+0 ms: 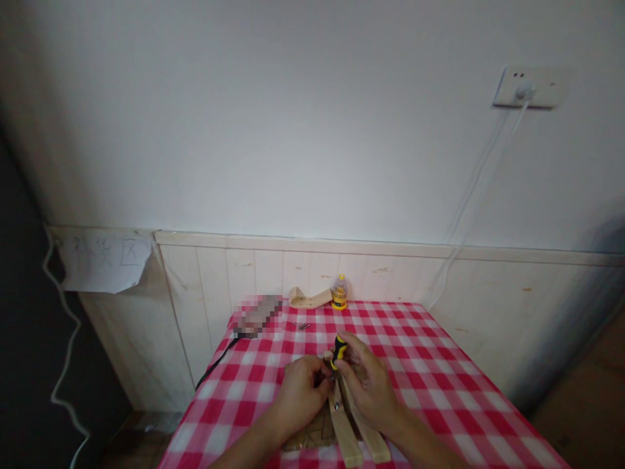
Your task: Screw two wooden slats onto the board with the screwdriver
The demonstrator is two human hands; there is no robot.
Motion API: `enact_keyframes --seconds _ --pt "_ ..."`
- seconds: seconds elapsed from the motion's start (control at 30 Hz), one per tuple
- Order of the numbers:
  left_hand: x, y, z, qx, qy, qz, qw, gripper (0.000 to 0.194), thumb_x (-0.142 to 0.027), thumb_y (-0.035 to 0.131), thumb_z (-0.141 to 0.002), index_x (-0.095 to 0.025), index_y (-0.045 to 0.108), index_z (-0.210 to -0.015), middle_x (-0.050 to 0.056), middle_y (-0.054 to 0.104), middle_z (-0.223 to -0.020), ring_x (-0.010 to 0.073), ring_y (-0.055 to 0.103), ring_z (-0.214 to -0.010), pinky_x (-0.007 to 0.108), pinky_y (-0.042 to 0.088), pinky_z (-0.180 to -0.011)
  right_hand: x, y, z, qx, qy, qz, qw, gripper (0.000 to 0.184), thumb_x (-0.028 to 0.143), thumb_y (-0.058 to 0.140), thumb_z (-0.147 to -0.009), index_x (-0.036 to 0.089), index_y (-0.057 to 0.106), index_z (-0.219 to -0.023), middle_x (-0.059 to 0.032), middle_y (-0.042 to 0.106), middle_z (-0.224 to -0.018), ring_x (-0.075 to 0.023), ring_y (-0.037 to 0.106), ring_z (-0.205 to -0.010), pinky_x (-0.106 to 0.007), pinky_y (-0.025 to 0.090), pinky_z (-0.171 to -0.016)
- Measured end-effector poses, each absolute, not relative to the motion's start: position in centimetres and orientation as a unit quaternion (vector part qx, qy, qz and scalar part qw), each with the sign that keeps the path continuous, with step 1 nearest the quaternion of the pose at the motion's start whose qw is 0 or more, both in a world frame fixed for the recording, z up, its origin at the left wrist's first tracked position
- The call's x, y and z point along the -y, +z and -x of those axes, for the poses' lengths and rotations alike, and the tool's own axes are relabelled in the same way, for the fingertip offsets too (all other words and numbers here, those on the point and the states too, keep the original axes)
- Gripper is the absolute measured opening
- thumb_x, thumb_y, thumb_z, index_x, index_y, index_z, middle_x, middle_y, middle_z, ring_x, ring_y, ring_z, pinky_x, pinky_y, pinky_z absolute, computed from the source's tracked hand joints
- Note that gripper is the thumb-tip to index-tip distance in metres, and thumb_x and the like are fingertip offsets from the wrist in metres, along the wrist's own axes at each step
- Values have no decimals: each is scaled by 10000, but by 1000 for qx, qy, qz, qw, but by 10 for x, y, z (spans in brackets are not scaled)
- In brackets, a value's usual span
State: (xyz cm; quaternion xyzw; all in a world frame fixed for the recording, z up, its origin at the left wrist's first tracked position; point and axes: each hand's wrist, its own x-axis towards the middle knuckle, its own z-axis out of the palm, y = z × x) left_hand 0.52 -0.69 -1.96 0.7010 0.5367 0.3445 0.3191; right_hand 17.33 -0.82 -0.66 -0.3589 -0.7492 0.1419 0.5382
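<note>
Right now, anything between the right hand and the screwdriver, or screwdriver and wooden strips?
Nothing visible: right hand grips the screwdriver. Left hand is at its lower end; contact with the wooden strips is hidden.

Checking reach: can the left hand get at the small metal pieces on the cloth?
Likely yes: only tablecloth separates the left hand from the metal pieces, though it's busy beside the screwdriver.

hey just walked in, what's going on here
A person's right hand grips a black-and-yellow screwdriver, held nearly upright over the far end of two wooden bars. The left hand is close beside its lower end; what its fingers hold can't be made out. Farther back on the checked cloth are small metal pieces, another wooden piece and a yellow-capped container.
</note>
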Motion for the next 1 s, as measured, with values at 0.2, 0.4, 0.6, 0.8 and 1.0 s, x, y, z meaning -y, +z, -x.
enact_keyframes --seconds 0.2,0.4,0.6,0.8,1.0 --pt "6 -21 -4 -534 349 -702 315 151 -170 568 -736 -195 708 -784 4 710 -765 161 615 -702 239 390 -647 6 -3 -172 743 144 373 536 384 257 589 -925 237 600 -1308 -67 769 -994 -207 760 -820 -310 641 -751" --pt "6 -22 -5 -533 352 -702 313 145 -185 566 -742 -186 706 -779 10 716 -767 167 625 -711 242 396 -645 6 -5 -172 742 138 365 545 371 263 628 -908 235 609 -1278 -70 766 -1035 -220 762 -870 -318 643 -772" --pt "9 -20 -4 -526 353 -710 308 162 -166 548 -747 -182 706 -779 12 717 -778 161 628 -718 235 398 -645 7 -13 -171 734 180 335 562 423 223 593 -930 246 532 -1348 -78 752 -1060 -210 767 -886 -327 642 -817" --pt "10 -20 -4 -528 355 -714 292 140 -155 557 -734 -182 691 -761 10 710 -766 165 633 -730 238 407 -659 7 -10 -170 734 217 307 566 430 180 564 -936 259 503 -1354 -87 732 -1121 -210 756 -952 -353 628 -873" --pt "8 -20 -5 -522 366 -712 295 138 -171 564 -753 -185 701 -762 6 719 -775 159 638 -728 232 413 -659 6 -11 -172 735 207 302 571 456 160 550 -939 250 484 -1382 -97 724 -1147 -208 755 -959 -335 629 -859"
